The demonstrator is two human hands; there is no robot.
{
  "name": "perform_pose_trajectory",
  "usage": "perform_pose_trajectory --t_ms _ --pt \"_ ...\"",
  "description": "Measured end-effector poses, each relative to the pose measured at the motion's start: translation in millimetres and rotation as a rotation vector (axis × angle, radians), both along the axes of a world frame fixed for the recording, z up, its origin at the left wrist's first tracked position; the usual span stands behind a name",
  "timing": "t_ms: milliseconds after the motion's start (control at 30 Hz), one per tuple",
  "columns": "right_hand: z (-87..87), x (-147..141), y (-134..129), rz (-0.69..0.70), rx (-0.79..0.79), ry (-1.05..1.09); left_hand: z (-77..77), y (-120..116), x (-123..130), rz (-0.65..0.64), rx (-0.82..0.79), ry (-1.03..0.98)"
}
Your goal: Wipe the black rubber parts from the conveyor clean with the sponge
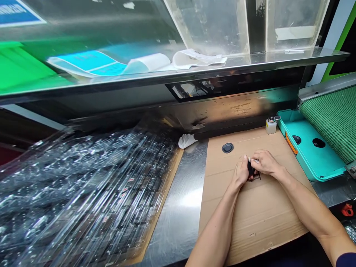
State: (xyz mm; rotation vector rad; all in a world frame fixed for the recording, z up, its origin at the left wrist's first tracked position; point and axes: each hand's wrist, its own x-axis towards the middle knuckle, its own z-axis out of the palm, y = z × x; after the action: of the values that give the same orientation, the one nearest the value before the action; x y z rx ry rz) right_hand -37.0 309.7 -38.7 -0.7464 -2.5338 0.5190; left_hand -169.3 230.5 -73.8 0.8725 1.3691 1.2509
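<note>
Item: a left hand point(241, 171) and a right hand point(264, 162), meeting at lower centre of the frame above a sheet of brown corrugated cardboard point(250, 217). Between them, a small black piece point(251, 169), its outline mostly hidden and its long axis hard to judge. The left fingers point(243, 162) are curled closed around it. The right fingers point(257, 161) are drawn together on a slim white stick point(252, 160), which lies roughly level, its tip against the top of the black piece; whether it is clamped firmly cannot be told. Of the two, the left hand wraps the black piece more closely. Also on the cardboard: a flat black oval rubber disc point(227, 148), up and left of the hands, nearer the left. Upper right of the cardboard: a small white bottle with a metal cap point(271, 126). Right edge: a teal plastic tray with round holes point(308, 148), beside a green mesh belt point(335, 118). Left of the cardboard: a white cloth glove point(187, 141) and a stainless steel bench point(179, 211), with a glossy plastic-wrapped stack of dark parts point(83, 185) at lower left.
</note>
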Motion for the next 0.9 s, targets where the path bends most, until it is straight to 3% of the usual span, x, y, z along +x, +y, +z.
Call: perform_pose_trajectory --t_ms 200,333,433,533,633,767,900 --pt "-2.2 6.8 5.1 -0.079 -0.193 -0.064 -1.5 4.6 2.5 0.033 -0.061 -0.064" --pt "-5.5 11.0 11.1 -0.194 -0.266 0.12 0.9 14.4 -11.4 0.195 -0.114 -0.446" --pt "-6.5 9.9 15.4 -0.294 -0.279 0.307 4.6 17.4 -27.3 0.247 -0.144 -0.751" --pt "-6.5 4.7 13.2 -0.284 -0.333 0.427 4.8 15.7 -35.1 0.255 -0.148 -0.867" --pt "-7.5 -3.0 3.3 -0.253 -0.414 0.427 0.9 14.3 -30.1 0.262 -0.135 -0.86" --pt "-11.0 -15.0 -14.7 -0.215 -0.269 0.283 -7.9 15.4 -6.6 0.271 -0.009 -0.79" --pt "-15.4 -23.8 -26.9 -0.278 -0.099 0.214 -12.0 14.4 12.5 0.156 0.082 -0.84"
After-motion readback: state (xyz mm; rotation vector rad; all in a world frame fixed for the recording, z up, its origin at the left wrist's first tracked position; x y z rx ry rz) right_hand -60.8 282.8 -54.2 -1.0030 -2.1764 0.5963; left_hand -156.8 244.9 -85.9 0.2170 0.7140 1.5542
